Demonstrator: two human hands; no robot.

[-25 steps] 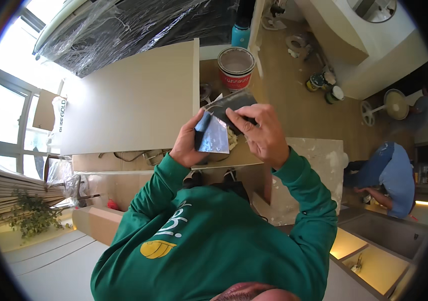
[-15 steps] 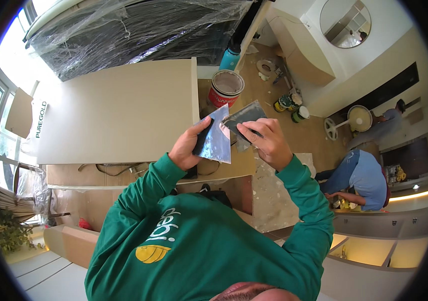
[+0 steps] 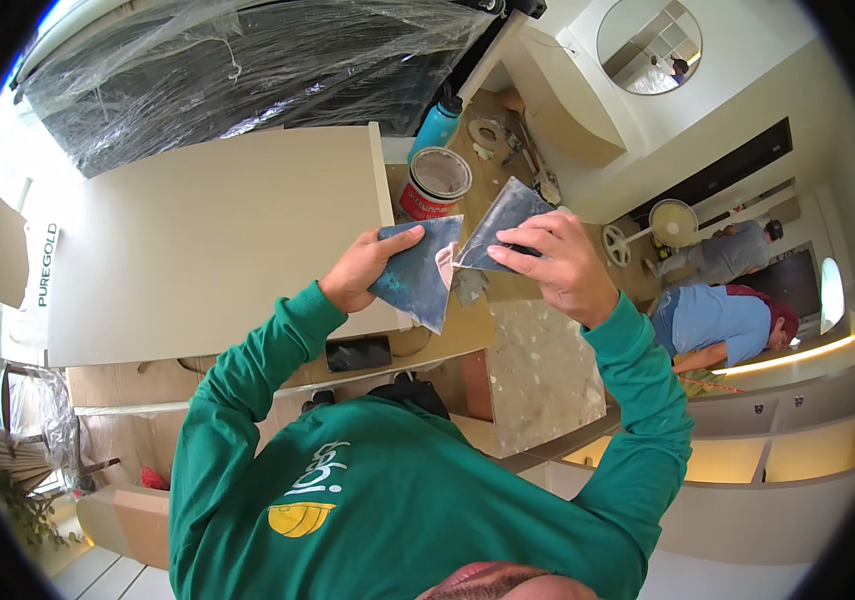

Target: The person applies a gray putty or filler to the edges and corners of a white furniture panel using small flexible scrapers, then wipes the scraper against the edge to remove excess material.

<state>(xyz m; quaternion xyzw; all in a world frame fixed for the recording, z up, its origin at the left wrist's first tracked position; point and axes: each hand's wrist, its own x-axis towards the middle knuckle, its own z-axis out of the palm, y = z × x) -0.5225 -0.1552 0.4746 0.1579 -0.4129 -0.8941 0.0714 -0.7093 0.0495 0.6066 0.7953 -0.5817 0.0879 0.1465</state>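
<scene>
My left hand [image 3: 359, 268] grips a wide metal putty scraper [image 3: 415, 285] with its thumb across the near side of the blade. A smear of pinkish putty [image 3: 444, 262] sits by that blade's right edge. A second scraper [image 3: 509, 215] is pinched in my right hand [image 3: 569, 265], its blade tilted and one corner meeting or nearly meeting the left blade beside the putty. Just beyond the blades stands an open red tub [image 3: 423, 204] with pinkish residue inside its rim. A dark phone [image 3: 358, 353] lies below my left hand.
A large beige panel [image 3: 217, 240] spans the left. Behind it is a plastic-wrapped dark surface [image 3: 257, 75]; a blue bottle [image 3: 435, 130] stands by the tub. At right, one person in a blue shirt [image 3: 722, 322] bends over, another in grey [image 3: 732, 255] is farther off, near a fan [image 3: 673, 222].
My right scraper has swung to a steeper tilt, and the left one has turned, showing more of its face. The whole view has shifted, uncovering the phone. The person in blue leans farther right.
</scene>
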